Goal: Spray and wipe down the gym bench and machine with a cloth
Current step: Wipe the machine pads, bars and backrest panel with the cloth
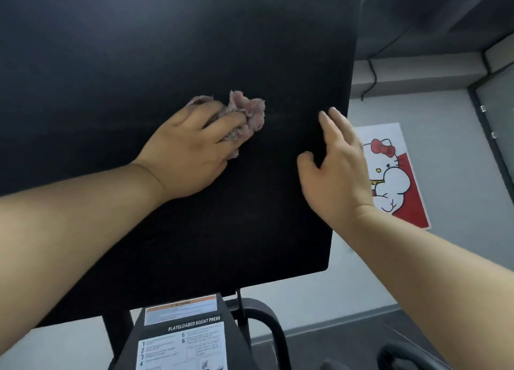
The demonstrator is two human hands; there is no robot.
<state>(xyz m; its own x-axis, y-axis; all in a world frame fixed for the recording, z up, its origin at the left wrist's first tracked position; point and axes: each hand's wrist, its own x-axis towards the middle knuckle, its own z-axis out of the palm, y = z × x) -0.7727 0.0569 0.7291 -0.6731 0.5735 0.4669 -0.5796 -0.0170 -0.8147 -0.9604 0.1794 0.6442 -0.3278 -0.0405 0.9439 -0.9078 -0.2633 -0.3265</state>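
A large black plate point(167, 49) of the squat press machine fills most of the head view. My left hand point(192, 147) presses a crumpled pinkish cloth point(250, 111) against the plate near its middle, fingers curled into the fabric. My right hand point(336, 161) lies with straight fingers against the plate's right edge, thumb spread to the left, holding nothing. No spray bottle is in view.
Below the plate, the machine's frame carries an instruction label point(183, 339) reading "PLATELOADED SQUAT PRESS". Black curved tubes point(267, 322) stand at the bottom right. A cartoon-cat poster point(395, 175) hangs on the grey wall behind, with a cable point(372, 74) above it.
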